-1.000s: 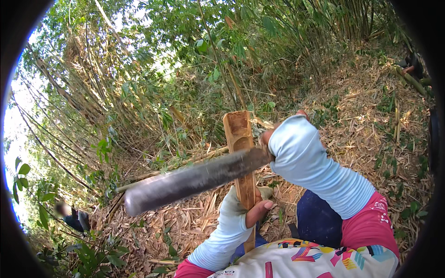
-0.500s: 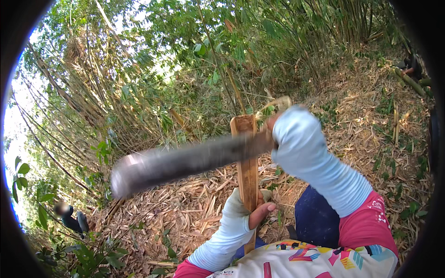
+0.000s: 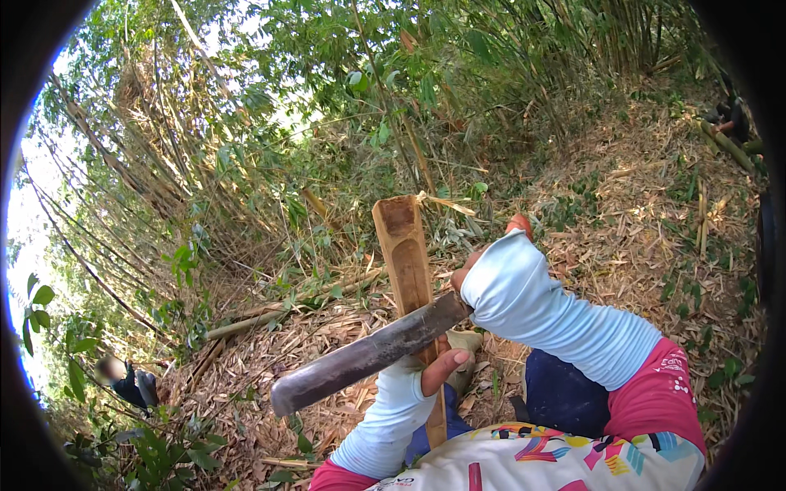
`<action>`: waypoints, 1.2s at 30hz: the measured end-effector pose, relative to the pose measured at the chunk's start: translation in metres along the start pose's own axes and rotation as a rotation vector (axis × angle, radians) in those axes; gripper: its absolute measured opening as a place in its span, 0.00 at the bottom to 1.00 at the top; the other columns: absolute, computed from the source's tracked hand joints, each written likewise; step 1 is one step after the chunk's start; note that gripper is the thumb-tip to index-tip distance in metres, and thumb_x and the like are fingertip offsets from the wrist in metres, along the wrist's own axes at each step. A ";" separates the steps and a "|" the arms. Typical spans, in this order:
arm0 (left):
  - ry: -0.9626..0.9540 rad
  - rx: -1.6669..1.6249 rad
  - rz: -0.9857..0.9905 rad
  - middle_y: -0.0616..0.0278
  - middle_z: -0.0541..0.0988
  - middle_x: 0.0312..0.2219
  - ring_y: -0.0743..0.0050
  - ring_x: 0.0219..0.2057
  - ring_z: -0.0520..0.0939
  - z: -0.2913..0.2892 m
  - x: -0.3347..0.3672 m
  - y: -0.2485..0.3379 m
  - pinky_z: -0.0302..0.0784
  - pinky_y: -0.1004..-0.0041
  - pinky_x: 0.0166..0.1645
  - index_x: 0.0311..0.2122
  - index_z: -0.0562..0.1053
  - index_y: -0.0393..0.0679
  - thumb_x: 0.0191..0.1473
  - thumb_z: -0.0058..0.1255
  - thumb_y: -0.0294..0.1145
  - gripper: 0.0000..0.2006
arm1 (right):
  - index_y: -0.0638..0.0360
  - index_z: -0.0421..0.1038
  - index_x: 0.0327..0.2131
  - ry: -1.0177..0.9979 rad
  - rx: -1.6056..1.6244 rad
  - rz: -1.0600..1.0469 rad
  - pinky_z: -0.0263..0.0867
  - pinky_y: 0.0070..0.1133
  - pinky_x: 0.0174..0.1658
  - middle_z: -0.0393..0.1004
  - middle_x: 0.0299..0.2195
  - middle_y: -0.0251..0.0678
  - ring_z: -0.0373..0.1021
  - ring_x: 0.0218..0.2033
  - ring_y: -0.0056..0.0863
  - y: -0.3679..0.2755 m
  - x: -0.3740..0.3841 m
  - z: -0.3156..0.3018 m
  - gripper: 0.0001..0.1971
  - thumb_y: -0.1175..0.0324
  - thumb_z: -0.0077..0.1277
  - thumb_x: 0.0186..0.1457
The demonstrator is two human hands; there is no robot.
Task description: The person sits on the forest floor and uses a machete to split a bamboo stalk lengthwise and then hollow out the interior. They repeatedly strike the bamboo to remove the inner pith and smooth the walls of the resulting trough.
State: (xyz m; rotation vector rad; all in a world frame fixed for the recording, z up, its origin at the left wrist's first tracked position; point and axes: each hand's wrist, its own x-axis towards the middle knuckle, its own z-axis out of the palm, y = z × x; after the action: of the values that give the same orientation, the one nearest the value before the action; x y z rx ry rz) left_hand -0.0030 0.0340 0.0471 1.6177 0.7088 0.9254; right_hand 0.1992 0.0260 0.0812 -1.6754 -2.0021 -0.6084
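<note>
My left hand [image 3: 417, 378], in a pale blue arm sleeve, is closed around the lower part of a split bamboo piece [image 3: 408, 266]. The bamboo stands almost upright, leaning a little left at the top, with its hollow inner face and node walls showing. From its top edge a frayed sliver [image 3: 446, 203] sticks out to the right. My right hand [image 3: 491, 270], largely hidden by its sleeve, grips a machete whose dark, broad blade [image 3: 368, 353] slants down to the left. The blade passes in front of the bamboo, just above my left hand; whether they touch I cannot tell.
Dry leaves and bamboo litter [image 3: 327, 331] cover the ground. A cut pole [image 3: 254, 324] lies behind. Dense bamboo [image 3: 540, 90] rises at the back. One person [image 3: 127, 385] is at far left; another [image 3: 731, 123] is by green poles [image 3: 725, 146] at far right.
The machete has come down along the bamboo, its tip now lower and further right. The bamboo's top has tipped left, and my right hand has dropped slightly and shifted left.
</note>
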 end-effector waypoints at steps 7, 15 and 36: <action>-0.021 -0.004 -0.096 0.73 0.72 0.23 0.84 0.25 0.71 0.003 -0.004 0.014 0.69 0.80 0.33 0.35 0.69 0.41 0.44 0.68 0.30 0.17 | 0.50 0.70 0.38 0.045 0.141 0.166 0.64 0.35 0.45 0.74 0.28 0.37 0.72 0.28 0.27 0.006 0.012 -0.032 0.12 0.57 0.40 0.61; 0.000 -0.066 -0.084 0.71 0.74 0.26 0.84 0.28 0.73 0.007 -0.006 0.016 0.70 0.80 0.35 0.37 0.68 0.40 0.43 0.68 0.25 0.19 | 0.59 0.72 0.28 -0.043 0.253 0.306 0.68 0.23 0.40 0.74 0.25 0.30 0.71 0.31 0.30 0.007 0.029 -0.056 0.04 0.72 0.48 0.52; -0.044 0.064 -0.036 0.73 0.71 0.21 0.85 0.24 0.70 0.005 -0.007 0.010 0.68 0.80 0.30 0.34 0.68 0.41 0.42 0.69 0.30 0.20 | 0.53 0.75 0.34 -0.289 0.256 0.356 0.65 0.28 0.46 0.77 0.30 0.38 0.75 0.31 0.34 0.015 0.041 -0.062 0.09 0.65 0.53 0.48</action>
State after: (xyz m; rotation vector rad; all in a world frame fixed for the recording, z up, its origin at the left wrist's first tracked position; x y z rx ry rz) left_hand -0.0027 0.0237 0.0552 1.6710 0.7410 0.8465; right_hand 0.2118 0.0233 0.1562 -1.9738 -1.8014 0.0155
